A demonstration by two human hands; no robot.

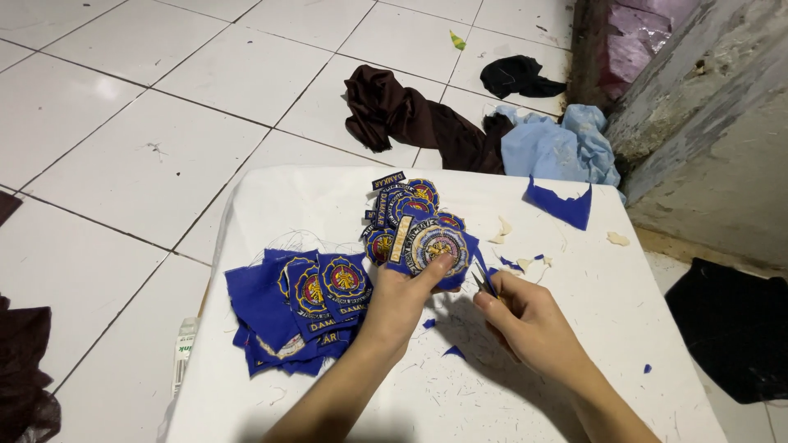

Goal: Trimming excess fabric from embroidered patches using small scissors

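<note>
**Trimming a patch over the white tabletop**

Your left fingers (437,267) are clamping the edge of a round embroidered patch (433,244), the thumb pressing on its face and the rest curling underneath. The left hand (400,301) is holding the patch just above the tabletop (279,205), near the middle and slightly toward the far side. Your right fingers (502,302) are closing together around small snips (484,280), whose thin blades are pointing up at the patch's lower right edge; whether the blades are touching the cloth is too small to tell. The right hand (529,324) is hovering just beside the left, low over the tabletop.

Just beyond the patch, a stack of trimmed patches (404,205) is lying fanned out. To your left, a pile of uncut blue pieces (291,308) is sitting on the tabletop, each carrying the same crest. Blue scraps (560,203) and pale backing bits (502,228) are lying scattered on the right part of the tabletop. On the tiled floor (123,123) beyond, brown cloth (402,111), black cloth (515,75) and light blue cloth (558,148) are lying crumpled.
</note>
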